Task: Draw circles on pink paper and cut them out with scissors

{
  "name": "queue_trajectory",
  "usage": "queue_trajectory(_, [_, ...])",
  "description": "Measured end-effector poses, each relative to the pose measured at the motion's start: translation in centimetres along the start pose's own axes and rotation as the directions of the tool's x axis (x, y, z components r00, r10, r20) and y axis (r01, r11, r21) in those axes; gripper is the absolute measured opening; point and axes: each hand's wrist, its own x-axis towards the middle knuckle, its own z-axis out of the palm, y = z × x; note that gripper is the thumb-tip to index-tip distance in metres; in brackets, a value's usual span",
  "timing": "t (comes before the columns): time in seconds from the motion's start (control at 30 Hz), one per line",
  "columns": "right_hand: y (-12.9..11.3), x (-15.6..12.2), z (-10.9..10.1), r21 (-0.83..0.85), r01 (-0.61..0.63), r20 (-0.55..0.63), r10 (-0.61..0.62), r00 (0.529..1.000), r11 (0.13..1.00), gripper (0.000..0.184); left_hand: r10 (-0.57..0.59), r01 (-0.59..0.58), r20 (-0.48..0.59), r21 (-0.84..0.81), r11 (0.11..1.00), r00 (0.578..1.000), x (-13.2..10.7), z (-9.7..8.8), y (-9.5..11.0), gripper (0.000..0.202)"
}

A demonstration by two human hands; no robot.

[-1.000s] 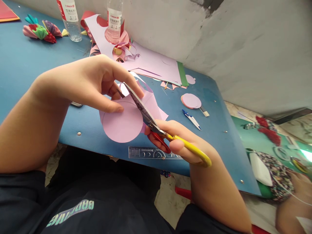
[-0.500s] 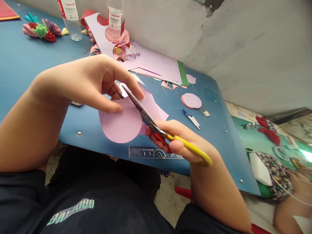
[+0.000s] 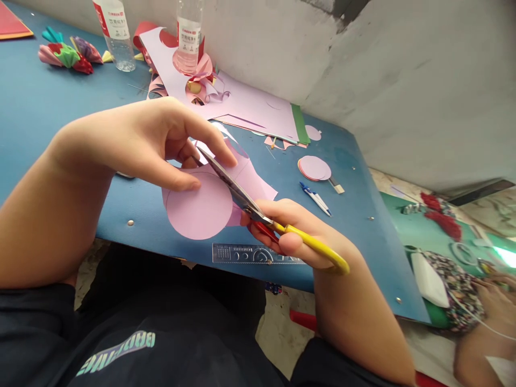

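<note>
My right hand [image 3: 288,231] grips a pair of scissors [image 3: 237,193] with one yellow and one red handle. Their blades point up and left across a sheet of light purple paper [image 3: 252,180], partly cut along a curve. A round purple part [image 3: 199,209] of the paper hangs toward me, below the blades. My left hand [image 3: 165,142] pinches the paper from above, its thumb on the round part and its index finger beyond the blades. The other left fingers are partly hidden behind the paper.
On the blue table [image 3: 133,204] lie a clear ruler [image 3: 258,253], a pen [image 3: 315,199] and stacked paper circles [image 3: 314,167]. Two bottles [image 3: 116,37] and purple sheets [image 3: 258,110] are toward the wall. Folded coloured paper [image 3: 70,54] is far left. Another person's hand [image 3: 497,301] shows at right.
The blades look slightly more closed on the paper than before. Both hands keep their holds; the whole view has shifted slightly.
</note>
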Motion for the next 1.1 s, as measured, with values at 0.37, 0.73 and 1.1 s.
queue_trajectory(0.37, [0.3,-0.2,0.6,-0.081,-0.026,-0.264,0.004,0.965,0.996,0.088,0.14,-0.205,-0.512,-0.072,0.976,0.848,1.3,1.6,-2.8,0.087])
queue_trajectory(0.73, [1.9,0.0,0.6,-0.089,0.072,-0.377,-0.101,0.921,0.993,0.09,-0.001,-0.151,-0.44,-0.31,0.939,0.898,1.7,5.5,-1.6,0.033])
queue_trajectory(1.1, [1.6,0.2,1.4,-0.077,0.062,-0.324,-0.084,0.942,0.995,0.096,0.027,-0.117,-0.557,-0.125,0.985,0.83,1.2,6.1,0.5,0.032])
